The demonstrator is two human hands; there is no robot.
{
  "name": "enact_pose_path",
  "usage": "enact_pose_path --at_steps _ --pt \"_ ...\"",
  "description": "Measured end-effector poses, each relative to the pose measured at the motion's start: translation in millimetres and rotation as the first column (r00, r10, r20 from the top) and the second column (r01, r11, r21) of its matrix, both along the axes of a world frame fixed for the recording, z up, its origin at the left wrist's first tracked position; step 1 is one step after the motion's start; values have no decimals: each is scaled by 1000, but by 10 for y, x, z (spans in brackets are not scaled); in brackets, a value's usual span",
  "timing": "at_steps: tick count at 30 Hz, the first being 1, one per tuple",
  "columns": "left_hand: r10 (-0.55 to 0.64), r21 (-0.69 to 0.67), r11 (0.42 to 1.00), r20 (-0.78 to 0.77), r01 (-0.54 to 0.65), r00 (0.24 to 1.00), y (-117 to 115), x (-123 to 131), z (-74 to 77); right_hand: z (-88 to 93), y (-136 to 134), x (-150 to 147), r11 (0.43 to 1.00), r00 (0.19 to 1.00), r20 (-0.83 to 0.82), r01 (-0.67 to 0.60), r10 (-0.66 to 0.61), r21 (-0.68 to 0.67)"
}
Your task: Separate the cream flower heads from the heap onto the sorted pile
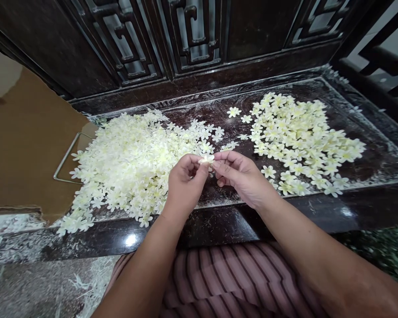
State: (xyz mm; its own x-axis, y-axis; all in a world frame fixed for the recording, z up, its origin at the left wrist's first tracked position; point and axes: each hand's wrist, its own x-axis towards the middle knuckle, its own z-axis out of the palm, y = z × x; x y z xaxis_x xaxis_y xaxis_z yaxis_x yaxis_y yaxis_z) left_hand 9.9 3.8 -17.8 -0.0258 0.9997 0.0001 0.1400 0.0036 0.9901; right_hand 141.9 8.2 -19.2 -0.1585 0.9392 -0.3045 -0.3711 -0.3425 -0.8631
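- Grip, left hand (185, 181): thumb and forefinger are clamped on one pale flower (206, 158), above the tabletop (348, 117).
- Grip, right hand (245, 179): thumb and forefinger tips meet the flower's right edge; whether they are clamped on it cannot be told.
- Handling, as judged: a light pinch near the flower's centre suits thin petals best, with both sets of fingertips level and the petals free to spread.
- Left of the hands: a dense heap of flowers (129, 154), near enough to the left wrist that a low forearm could drag it.
- Right of the hands: a smaller heap (295, 137), with loose flowers (234, 112) near its left side.
- Far left: cardboard (26, 150) with a metal loop (66, 156).
- Behind: a dark wooden panel (262, 26).
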Motion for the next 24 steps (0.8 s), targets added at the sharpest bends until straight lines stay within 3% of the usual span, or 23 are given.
enact_pose_path --at_steps 4,7,10,12,14,17,24 --pt "-3 -144 989 180 30 984 28 -22 42 -35 -14 -10 989 990 116 -92 78 117" --pt "-10 -176 983 215 49 977 28 -27 64 -48 -57 -20 956 963 269 -96 18 278" --pt "-27 -182 981 232 71 972 23 -19 58 -32 -104 -16 852 857 492 -138 -153 505" --pt "-30 -194 978 243 79 970 23 -13 38 -21 -117 -5 782 766 599 -220 -232 583" --pt "-24 -226 971 257 84 966 26 -10 19 -21 -112 6 774 730 646 -268 -226 573" --pt "-15 -265 960 278 92 960 34 -12 10 -32 -87 22 812 735 654 -264 -179 520" --pt "-94 -198 970 216 138 972 46 -39 40 -8 -74 64 794 712 660 -248 -239 555"
